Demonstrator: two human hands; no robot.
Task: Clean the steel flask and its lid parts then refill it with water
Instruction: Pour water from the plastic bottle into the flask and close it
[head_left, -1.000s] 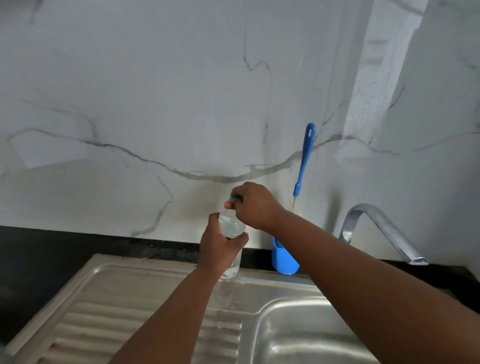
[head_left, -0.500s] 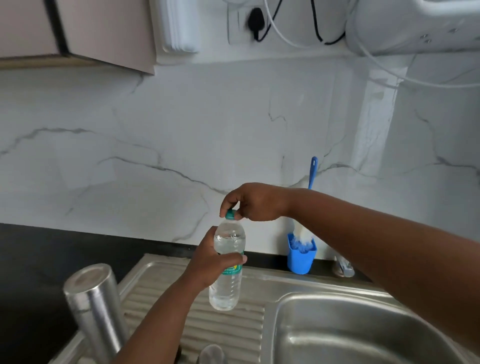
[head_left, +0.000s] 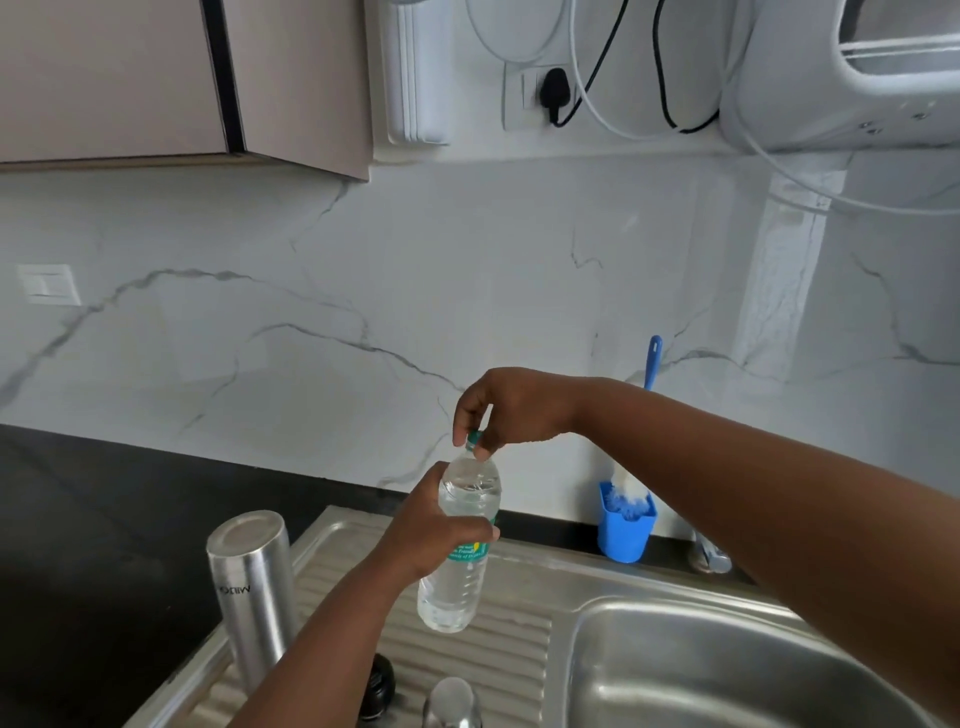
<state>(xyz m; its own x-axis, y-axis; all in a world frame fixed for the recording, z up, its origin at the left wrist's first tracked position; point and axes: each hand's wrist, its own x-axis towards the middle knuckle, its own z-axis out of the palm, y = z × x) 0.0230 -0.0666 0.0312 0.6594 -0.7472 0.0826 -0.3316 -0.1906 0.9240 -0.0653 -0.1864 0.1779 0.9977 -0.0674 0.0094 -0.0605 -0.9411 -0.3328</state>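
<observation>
A clear plastic water bottle (head_left: 457, 577) with a green label is held upright above the drainboard by my left hand (head_left: 431, 530), which wraps its middle. My right hand (head_left: 511, 410) pinches the bottle's green cap (head_left: 474, 439) from above. The steel flask (head_left: 252, 587) stands upside down at the drainboard's left edge. A black lid part (head_left: 379, 683) and a steel cap (head_left: 451, 699) lie on the drainboard near the bottom of the view, partly hidden by my left forearm.
The ribbed steel drainboard (head_left: 519, 644) adjoins the sink basin (head_left: 727, 670) at the right. A blue holder (head_left: 626, 527) with a blue-handled brush (head_left: 652, 358) stands against the marble wall. The tap base (head_left: 709, 553) is beside it. Black counter (head_left: 93, 545) lies left.
The view has tilted up and back, bringing the flask, lid parts, cabinets and socket into sight. Both hands stay on the bottle, the right still on the cap.
</observation>
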